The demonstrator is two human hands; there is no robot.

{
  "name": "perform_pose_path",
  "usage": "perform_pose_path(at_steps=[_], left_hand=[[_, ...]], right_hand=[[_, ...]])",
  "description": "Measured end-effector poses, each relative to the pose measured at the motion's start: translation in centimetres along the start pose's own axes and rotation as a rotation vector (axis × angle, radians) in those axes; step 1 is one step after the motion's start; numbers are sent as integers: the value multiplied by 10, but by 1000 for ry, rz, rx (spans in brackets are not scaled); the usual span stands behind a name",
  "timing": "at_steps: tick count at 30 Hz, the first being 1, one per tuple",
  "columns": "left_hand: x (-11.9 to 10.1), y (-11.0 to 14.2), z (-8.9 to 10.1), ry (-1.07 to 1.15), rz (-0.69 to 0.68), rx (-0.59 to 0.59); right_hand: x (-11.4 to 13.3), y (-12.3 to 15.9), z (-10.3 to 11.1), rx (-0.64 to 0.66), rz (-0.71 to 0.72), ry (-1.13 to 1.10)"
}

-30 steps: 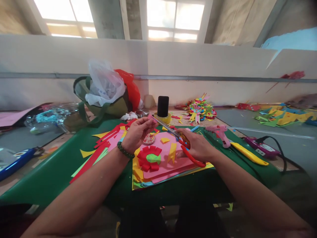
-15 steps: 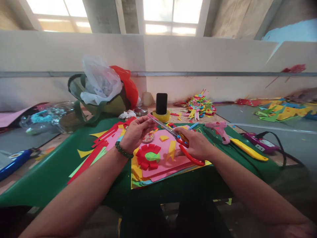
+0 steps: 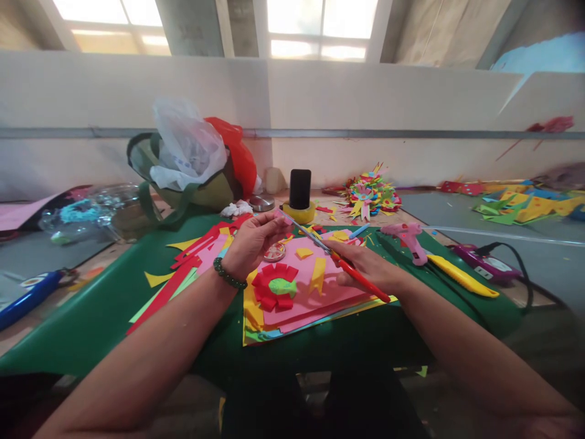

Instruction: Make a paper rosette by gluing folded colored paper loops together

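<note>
My right hand [image 3: 365,265] is closed round the red handles of a pair of scissors [image 3: 351,274], its blades pointing up and left. The blade tips reach a small pink piece [image 3: 284,216] that my left hand [image 3: 258,238] pinches between thumb and fingers. Below my hands, pink sheets [image 3: 292,314] lie stacked on other coloured sheets. On them rest a red rosette [image 3: 261,286] with a green centre, a notched yellow strip [image 3: 317,275] and a small yellow scrap [image 3: 303,252]. A round clear-lidded container [image 3: 275,252] sits just under my left fingers.
A green mat [image 3: 91,323] covers the table. To the right lie a pink glue gun [image 3: 406,239], a yellow cutter [image 3: 464,275] and a purple device [image 3: 487,265]. Behind are a phone [image 3: 300,189], a pile of paper flowers [image 3: 370,195] and a bag [image 3: 205,198]. Red strips [image 3: 162,292] lie left.
The scissors have turned in my right hand, and their handles now look edge-on and closer together. My left hand still pinches the pink piece, which shows more above the fingertips.
</note>
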State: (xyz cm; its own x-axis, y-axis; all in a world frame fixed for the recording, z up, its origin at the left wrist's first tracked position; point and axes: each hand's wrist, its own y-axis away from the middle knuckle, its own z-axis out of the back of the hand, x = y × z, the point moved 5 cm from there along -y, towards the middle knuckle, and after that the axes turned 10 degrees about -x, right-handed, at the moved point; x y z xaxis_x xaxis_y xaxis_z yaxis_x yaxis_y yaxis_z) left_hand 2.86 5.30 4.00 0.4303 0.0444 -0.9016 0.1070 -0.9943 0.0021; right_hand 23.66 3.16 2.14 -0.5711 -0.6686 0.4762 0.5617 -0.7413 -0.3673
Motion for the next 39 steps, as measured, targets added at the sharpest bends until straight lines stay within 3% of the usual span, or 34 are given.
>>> perform_pose_path(at_steps=[16, 39], left_hand=[[-2, 3, 1, -10, 8, -88], [0, 0, 2, -51, 18, -47]], right_hand=[[-2, 0, -7, -51, -28, 13], [9, -1, -6, -67, -55, -35]])
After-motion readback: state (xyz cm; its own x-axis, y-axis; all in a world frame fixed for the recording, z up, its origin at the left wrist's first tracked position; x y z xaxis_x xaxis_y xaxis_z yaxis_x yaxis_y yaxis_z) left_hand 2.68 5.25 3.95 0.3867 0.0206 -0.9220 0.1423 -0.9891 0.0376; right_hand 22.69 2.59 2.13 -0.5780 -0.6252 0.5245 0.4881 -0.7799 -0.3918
